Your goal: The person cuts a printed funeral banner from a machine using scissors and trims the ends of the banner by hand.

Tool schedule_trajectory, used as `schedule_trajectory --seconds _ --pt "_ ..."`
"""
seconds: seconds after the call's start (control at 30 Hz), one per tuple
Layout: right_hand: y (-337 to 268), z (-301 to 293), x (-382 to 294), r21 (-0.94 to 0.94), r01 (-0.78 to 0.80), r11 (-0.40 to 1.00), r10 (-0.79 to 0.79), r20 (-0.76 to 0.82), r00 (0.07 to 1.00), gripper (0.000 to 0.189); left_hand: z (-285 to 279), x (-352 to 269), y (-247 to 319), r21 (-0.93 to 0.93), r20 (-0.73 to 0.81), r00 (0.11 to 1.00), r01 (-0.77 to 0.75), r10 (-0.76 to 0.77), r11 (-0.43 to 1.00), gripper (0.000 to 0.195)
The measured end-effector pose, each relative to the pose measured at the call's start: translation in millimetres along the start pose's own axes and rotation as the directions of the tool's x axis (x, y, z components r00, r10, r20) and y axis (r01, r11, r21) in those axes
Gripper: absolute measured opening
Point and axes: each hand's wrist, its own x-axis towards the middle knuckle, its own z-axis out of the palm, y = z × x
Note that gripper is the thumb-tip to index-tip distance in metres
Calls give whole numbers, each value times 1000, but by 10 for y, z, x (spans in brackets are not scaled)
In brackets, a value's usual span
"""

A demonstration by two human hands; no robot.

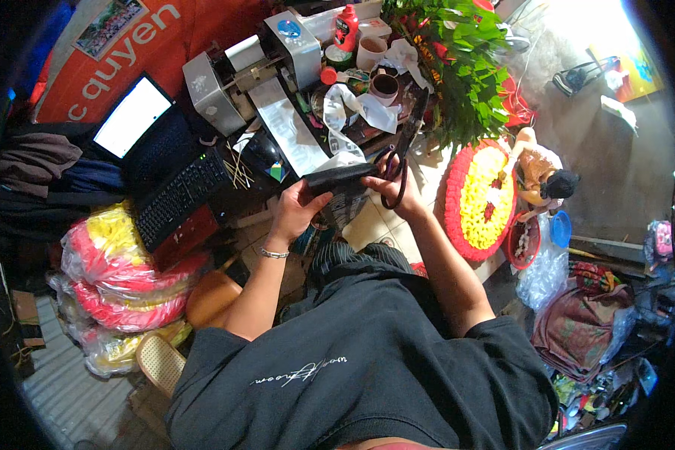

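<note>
Between my two hands a black strip of thin material (pixel 340 178) is stretched, its kind not certain. My left hand (pixel 295 211) grips its left end with thumb on top. My right hand (pixel 403 194) pinches the right end and also holds a pair of large dark-handled scissors (pixel 409 132), blades pointing away from me. A darker, patterned length (pixel 346 205) hangs below the strip. Just beyond lies a long white printed band (pixel 289 126) coming from a grey printer (pixel 214 93). A loose curl of white ribbon (pixel 337 121) rests beside it.
On the left are a laptop (pixel 132 118), a black keyboard (pixel 174 197) and plastic-wrapped red and yellow wreaths (pixel 129 292). Cups (pixel 383 88) and a red bottle (pixel 346 28) stand at the back. To the right, a person (pixel 540 166) crouches at a red and yellow flower wreath (pixel 453 202).
</note>
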Motion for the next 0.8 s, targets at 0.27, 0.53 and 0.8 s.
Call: schedule_trajectory --seconds 0.27,0.53,0.8 --pt "-194 127 -179 -96 -76 993 77 12 997 40 23 15 5 -7 -167 967 -198 194 980 26" --pt "-448 -148 436 -227 355 907 -312 205 928 71 -76 160 245 469 -124 966 -145 228 871 20" --pt "-950 79 1378 -369 518 772 -147 689 710 42 55 495 468 521 -154 871 -330 467 787 16"
